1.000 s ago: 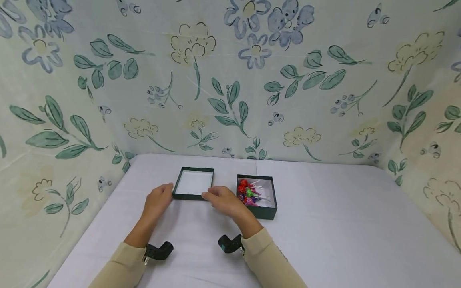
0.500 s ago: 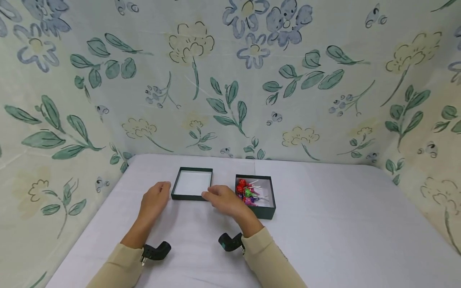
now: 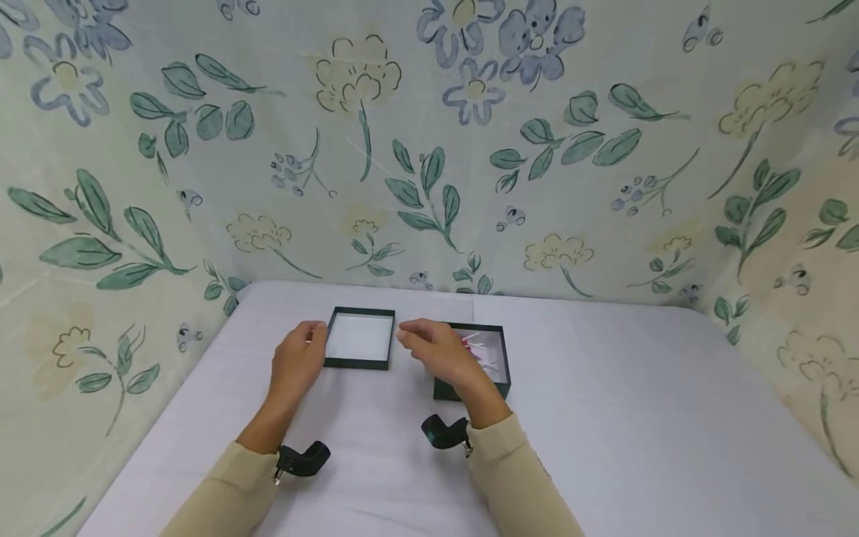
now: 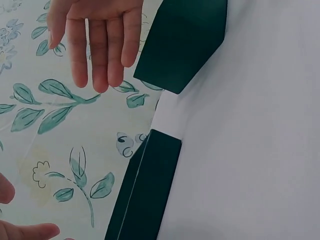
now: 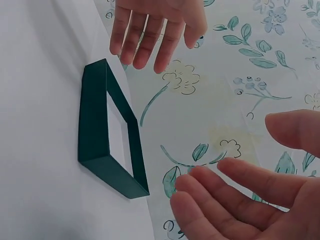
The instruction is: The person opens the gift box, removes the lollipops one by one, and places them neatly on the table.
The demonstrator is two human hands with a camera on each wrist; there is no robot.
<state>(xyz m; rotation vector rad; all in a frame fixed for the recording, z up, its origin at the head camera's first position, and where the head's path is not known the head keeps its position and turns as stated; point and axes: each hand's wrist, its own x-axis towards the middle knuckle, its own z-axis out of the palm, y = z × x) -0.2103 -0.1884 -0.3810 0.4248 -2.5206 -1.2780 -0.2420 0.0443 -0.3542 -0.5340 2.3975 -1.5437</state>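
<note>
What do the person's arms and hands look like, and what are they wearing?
The left hand and right hand wear no gloves. The left sleeve and right sleeve are both plain beige. At each cuff sits a chunky black gadget, bent like an elbow: the left gadget and the right gadget. Silvery bits show beside them.

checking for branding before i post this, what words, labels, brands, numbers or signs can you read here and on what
No readable text in any view.
Shallow green box, deeper green box: no lettering visible.
Lollipops: any wrapper print is too small to read, partly hidden by the right hand.
Patterned cloth: drawings, no lettering.
</note>
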